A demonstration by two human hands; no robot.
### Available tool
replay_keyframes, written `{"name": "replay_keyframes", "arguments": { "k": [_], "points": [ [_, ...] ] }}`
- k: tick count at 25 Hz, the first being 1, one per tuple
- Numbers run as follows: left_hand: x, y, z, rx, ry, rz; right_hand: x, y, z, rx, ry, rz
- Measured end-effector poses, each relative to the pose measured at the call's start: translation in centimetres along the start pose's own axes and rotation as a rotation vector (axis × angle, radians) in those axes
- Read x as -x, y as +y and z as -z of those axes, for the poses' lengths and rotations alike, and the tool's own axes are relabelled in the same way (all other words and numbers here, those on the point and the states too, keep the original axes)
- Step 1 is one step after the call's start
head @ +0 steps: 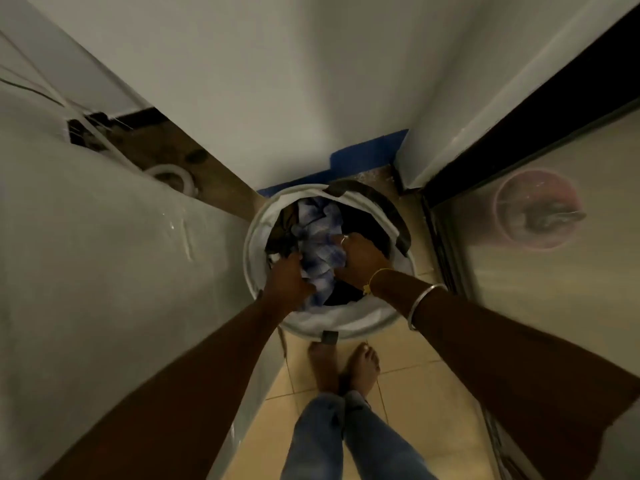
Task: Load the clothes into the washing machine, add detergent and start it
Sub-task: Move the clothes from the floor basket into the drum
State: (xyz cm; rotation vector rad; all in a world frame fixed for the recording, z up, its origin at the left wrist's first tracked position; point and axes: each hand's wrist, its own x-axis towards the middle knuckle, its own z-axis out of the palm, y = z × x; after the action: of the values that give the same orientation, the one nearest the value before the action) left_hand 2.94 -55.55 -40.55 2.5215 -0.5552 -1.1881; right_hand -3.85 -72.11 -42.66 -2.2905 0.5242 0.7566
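Two bare feet [343,365] stand on the tan floor tiles [415,375] just in front of the laundry basket [250,244], below blue jeans [332,438]. A small black tab [329,337] on the basket's near rim sits right by the toes.

Both arms reach forward over the near rim. The left hand [287,282] is inside the basket's near-left part, its fingers curled into a blue-and-white checked cloth [318,244]. The right hand [360,258] grips the same cloth from the basket's right side. It wears a ring [343,239], with a yellow thread bracelet [372,282] at the wrist and a metal bangle [420,304] further up the forearm.

The checked cloth lies bunched between the two hands, running from the basket's middle toward its far side. It rests on darker clothes [363,220] that fill the basket, which is round and has a white lining.

Left of the basket rises a large white bulk [86,254] under a clear sheet; I cannot tell what it is. Right of the basket a frosted door shows a pink bucket [538,209] blurred behind it. Beyond the basket's far rim a blue strip [363,157] runs along the foot of the white wall [277,81]. To the far left a white hose loop [173,174] lies on brown floor.
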Motion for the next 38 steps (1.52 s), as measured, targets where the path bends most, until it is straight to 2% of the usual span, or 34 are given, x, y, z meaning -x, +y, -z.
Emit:
{"name": "replay_keyframes", "arguments": {
  "k": [5,8,10,13,16,19,24,26,32,35,38],
  "points": [
    [-9.1,-3.7,-6.9,-0.122,-0.078,0.099,-9.5,2.6,-4.5,0.194,-0.025,0.127],
    [-10.7,-5.6,-11.6,-0.333,0.041,0.119,-13.0,3.1,-8.0,0.427,0.071,0.236],
    [-11.1,-6.7,-13.4,-0.438,0.113,0.117,-14.4,3.0,-9.7,0.471,0.126,0.242],
    [-11.8,-8.7,-13.3,-0.410,0.150,0.038,-14.9,1.9,-10.2,0.486,0.152,0.236],
    [-10.6,-8.5,-10.5,-0.280,0.119,-0.032,-12.9,0.7,-8.1,0.426,0.174,0.249],
    [-7.1,-6.3,-6.4,-0.233,0.168,-0.053,-9.1,-0.7,-4.8,0.323,0.189,0.279],
    [1.3,-1.9,1.3,-0.138,0.278,-0.256,0.1,-5.8,3.6,0.222,0.306,0.533],
    [4.9,-0.1,3.8,-0.104,0.314,-0.316,4.0,-7.5,6.2,0.188,0.357,0.581],
    [14.0,5.0,10.5,-0.037,0.424,-0.446,14.2,-11.3,12.3,0.048,0.428,0.421],
    [19.0,7.9,14.7,-0.083,0.462,-0.428,18.7,-13.7,15.4,0.018,0.464,0.390],
    [22.5,9.5,18.2,-0.087,0.495,-0.513,22.4,-16.2,17.9,-0.005,0.517,0.390]
  ]
}}
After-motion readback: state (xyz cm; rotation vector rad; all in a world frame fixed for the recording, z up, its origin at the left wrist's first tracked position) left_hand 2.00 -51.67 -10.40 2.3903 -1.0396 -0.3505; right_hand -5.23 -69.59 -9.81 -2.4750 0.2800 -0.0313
